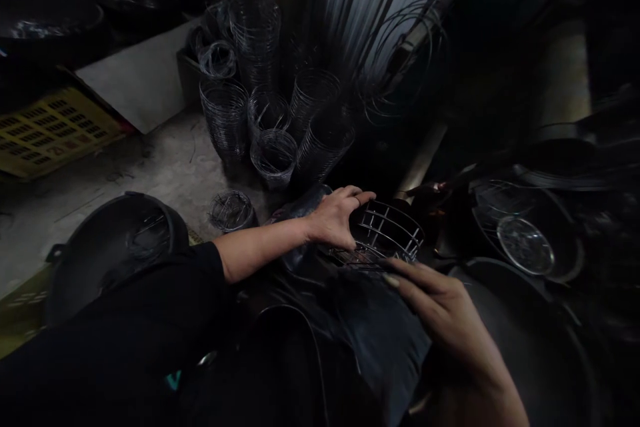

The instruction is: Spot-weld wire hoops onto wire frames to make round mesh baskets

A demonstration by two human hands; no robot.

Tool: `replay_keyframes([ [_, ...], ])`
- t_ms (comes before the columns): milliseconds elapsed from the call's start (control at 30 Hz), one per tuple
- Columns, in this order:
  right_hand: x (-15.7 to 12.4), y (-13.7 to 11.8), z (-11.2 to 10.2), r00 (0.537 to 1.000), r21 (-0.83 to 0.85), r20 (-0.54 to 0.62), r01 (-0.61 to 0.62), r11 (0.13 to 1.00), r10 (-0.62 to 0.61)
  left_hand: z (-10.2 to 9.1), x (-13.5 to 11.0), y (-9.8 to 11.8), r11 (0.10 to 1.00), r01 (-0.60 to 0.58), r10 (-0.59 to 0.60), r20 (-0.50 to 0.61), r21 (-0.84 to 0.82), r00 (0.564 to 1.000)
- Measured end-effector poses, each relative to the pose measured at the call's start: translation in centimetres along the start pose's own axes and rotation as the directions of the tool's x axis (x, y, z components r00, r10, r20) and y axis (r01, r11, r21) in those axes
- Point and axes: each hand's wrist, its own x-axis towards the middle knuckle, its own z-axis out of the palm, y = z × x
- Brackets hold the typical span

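Note:
A round wire basket [393, 230] with a grid of bright metal wires sits over my lap, tilted. My left hand [337, 217] lies on the left side of the basket, thumb and fingers curved around its edge. At the near right rim is my right hand [443, 297], its fingers stretched out and their tips at the wires. Below the basket a dark cloth or apron [383, 330] covers my legs. The underside of the basket and some of my left fingers are hidden.
Several stacks of wire rings [274, 153] stand on the floor ahead. A wide dark pan [115, 247] lies at left, near a yellow crate [60, 127]. Another large pan [520, 333] is at right, with a pan of wire pieces [565, 240] behind. Long rods [370, 0] stand at the back.

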Motion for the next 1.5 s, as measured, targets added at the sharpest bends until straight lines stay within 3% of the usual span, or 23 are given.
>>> replay_keyframes([
  [100,1.6,1.2,-0.8,1.0,-0.121,-0.013,0.008,0.993,-0.009,0.2,0.0,0.3,0.999,-0.039,0.038,0.009,0.017,0.999],
  [167,2.0,2.1,-0.8,0.997,-0.311,-0.042,0.047,0.949,-0.063,0.4,0.2,0.4,0.998,-0.044,0.044,0.013,0.039,0.999],
  [300,1.6,3.1,0.1,0.971,-0.712,-0.064,0.118,0.692,-0.232,0.5,0.9,0.2,0.998,-0.035,0.036,-0.01,0.048,0.999],
  [400,1.4,3.6,0.4,0.932,-0.765,-0.042,0.202,0.611,-0.361,0.6,1.5,0.2,0.999,-0.042,0.043,-0.025,0.018,0.999],
  [533,1.9,4.0,-0.4,0.865,-0.701,-0.113,0.28,0.656,-0.49,0.6,2.3,0.4,0.999,-0.044,0.043,-0.045,-0.027,0.998],
  [667,2.9,4.0,-1.6,0.838,-0.664,-0.177,0.285,0.691,-0.516,0.4,3.6,0.6,0.996,-0.054,0.048,-0.082,-0.076,0.995],
  [800,4.4,3.7,-3.0,0.816,-0.686,-0.194,0.283,0.67,-0.544,0.0,5.5,0.8,0.992,-0.032,0.02,-0.091,-0.125,0.996],
  [1100,6.4,4.0,-4.7,0.843,-0.609,-0.264,0.231,0.758,-0.469,0.1,8.1,0.3,0.984,0.021,-0.029,-0.046,-0.177,0.998],
  [1267,6.8,4.1,-4.6,0.849,-0.618,-0.279,0.199,0.761,-0.449,0.1,8.7,0.0,0.982,0.01,-0.021,-0.057,-0.191,0.998],
  [1400,8.3,4.4,-5.3,0.826,-0.645,-0.313,0.177,0.743,-0.469,0.1,10.2,-0.1,0.983,0.032,-0.046,-0.071,-0.182,0.996],
  [1500,8.4,4.5,-5.7,0.835,-0.616,-0.343,0.147,0.774,-0.431,0.0,10.8,-0.2,0.985,0.047,-0.059,-0.069,-0.163,0.996],
])
